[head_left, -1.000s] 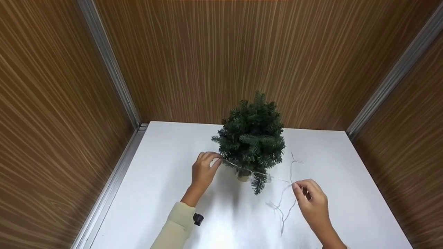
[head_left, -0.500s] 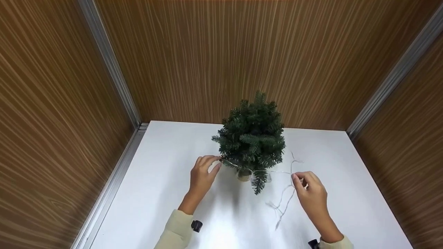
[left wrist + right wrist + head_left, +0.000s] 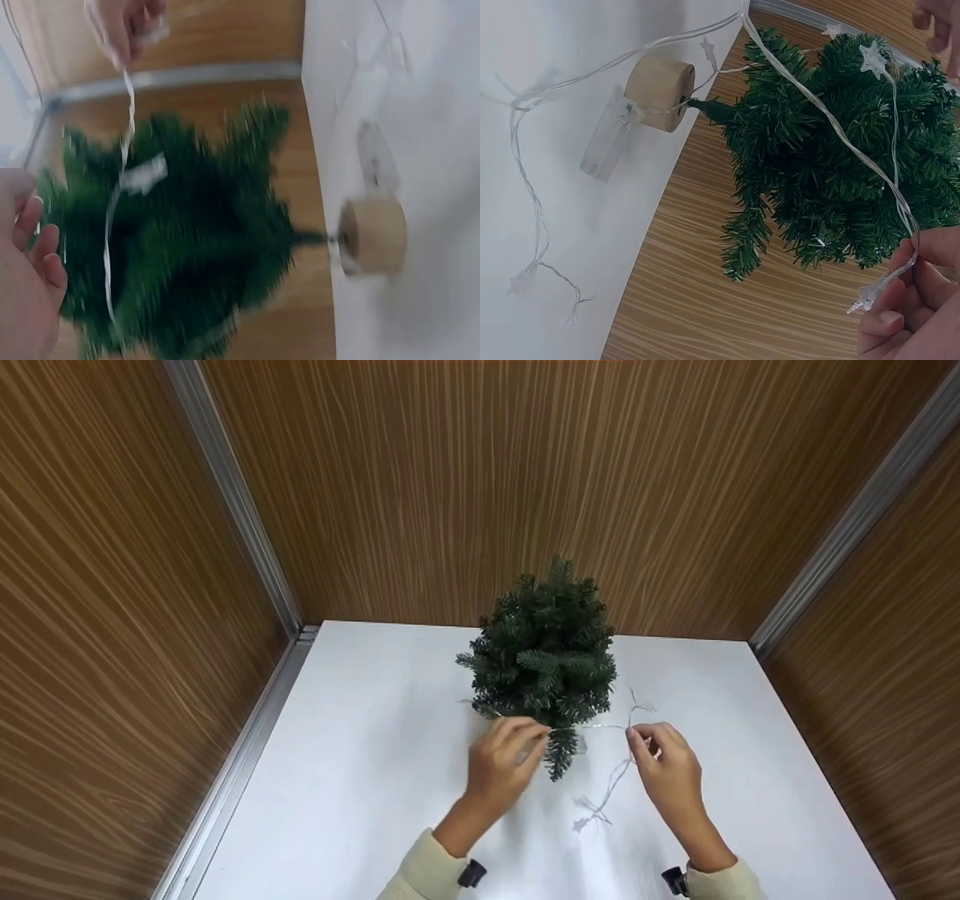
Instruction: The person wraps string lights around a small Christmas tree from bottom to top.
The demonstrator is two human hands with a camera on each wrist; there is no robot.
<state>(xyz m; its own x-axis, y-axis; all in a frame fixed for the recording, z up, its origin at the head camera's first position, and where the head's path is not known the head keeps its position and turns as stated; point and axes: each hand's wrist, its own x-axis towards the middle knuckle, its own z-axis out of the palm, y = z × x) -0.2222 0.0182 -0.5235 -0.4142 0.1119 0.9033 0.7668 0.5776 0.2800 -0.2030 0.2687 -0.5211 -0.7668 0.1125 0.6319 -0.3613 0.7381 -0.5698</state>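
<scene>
"What stands farthest left?"

"The left hand [image 3: 502, 765], in front of the lower branches. Its fingers bend loosely, and in its own wrist view the light string [image 3: 831, 118] passes apart from them, so it seems to hold nothing."

"And next?"

"The tree [image 3: 547, 652], upright on the worktop [image 3: 337, 810], with its wooden base [image 3: 654, 94] under it. A clear box [image 3: 604, 146] lies just beside the base."

"Where does the string go?"

"Across the front of the tree, then over to the right hand [image 3: 667, 769], with loose lengths trailing on the worktop. Whether the front stretch touches the needles is hard to tell."

"How does the right hand have it?"

"Pinched between thumb and fingers, well apart from the other hand. One of the stars [image 3: 872, 60] hangs just past that pinch."

"How would it handle?"

"Probably very light and limp, a little slick, and quick to tangle. The wire between stars looks the best place to hold; the stars themselves look thin and easily bent."

"And the count?"

"Two hands, one tree, one base, one box, and apparently one string. At least four stars show plainly; others blur."
</scene>
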